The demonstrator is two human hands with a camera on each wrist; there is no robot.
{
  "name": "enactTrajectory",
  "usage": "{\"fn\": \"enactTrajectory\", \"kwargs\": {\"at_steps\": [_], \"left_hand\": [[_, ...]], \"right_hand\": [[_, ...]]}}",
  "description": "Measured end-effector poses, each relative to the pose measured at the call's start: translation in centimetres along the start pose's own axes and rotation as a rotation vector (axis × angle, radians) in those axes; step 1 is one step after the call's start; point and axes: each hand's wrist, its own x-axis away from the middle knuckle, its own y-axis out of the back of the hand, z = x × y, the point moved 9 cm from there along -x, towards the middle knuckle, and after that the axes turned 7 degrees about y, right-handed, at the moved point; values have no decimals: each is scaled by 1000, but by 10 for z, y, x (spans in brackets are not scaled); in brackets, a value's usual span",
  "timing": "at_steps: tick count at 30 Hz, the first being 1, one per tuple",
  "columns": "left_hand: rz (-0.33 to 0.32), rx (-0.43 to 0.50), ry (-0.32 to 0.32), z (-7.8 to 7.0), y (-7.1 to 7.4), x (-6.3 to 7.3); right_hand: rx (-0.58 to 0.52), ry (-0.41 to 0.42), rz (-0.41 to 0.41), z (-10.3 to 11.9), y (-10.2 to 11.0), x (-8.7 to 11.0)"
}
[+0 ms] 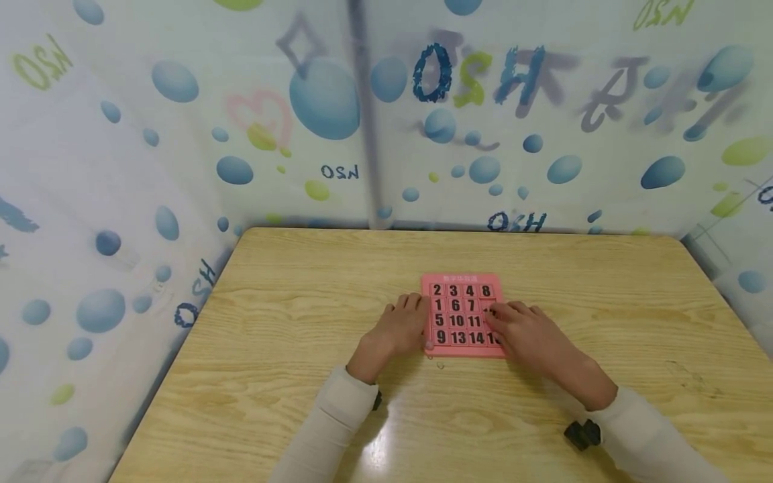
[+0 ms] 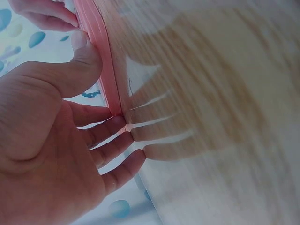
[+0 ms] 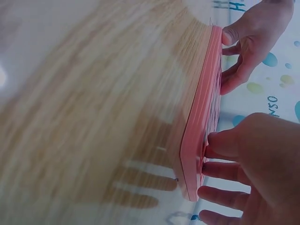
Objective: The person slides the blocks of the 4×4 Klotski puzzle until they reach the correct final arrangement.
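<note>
A pink sliding number puzzle [image 1: 464, 278] with black-numbered tiles lies flat on the wooden table. My left hand [image 1: 403, 327] rests against its left side, the fingers loosely extended and the thumb [image 2: 80, 41] at the near left part of the frame. In the left wrist view, the fingertips reach down to the tabletop beside the pink corner. Over the right-hand column is my right hand [image 1: 537, 341], its thumb [image 3: 224, 143] and index finger touching the tiles. Its other fingers extend past the right edge. Tiles under the right fingers are partly hidden.
The wooden table [image 1: 290, 302] reaches back to a wall [image 1: 398, 154] covered in blue and green bubble prints. Another printed wall [image 1: 72, 268] runs along the left side. A small black device [image 1: 582, 435] hangs beneath the right wrist.
</note>
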Motion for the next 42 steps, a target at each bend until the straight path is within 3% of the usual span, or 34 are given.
{"fn": "enactTrajectory", "kwargs": {"at_steps": [25,33,42], "left_hand": [[-21,-14,-5,1,-1,0],[-17,-9,-5,1,1,1],[-12,-14,7,1,-2,0]], "right_hand": [[-23,-11,33,6,1,6],[-63,-40,43,1,1,4],[-103,-122,68,-16,-9,-10]]}}
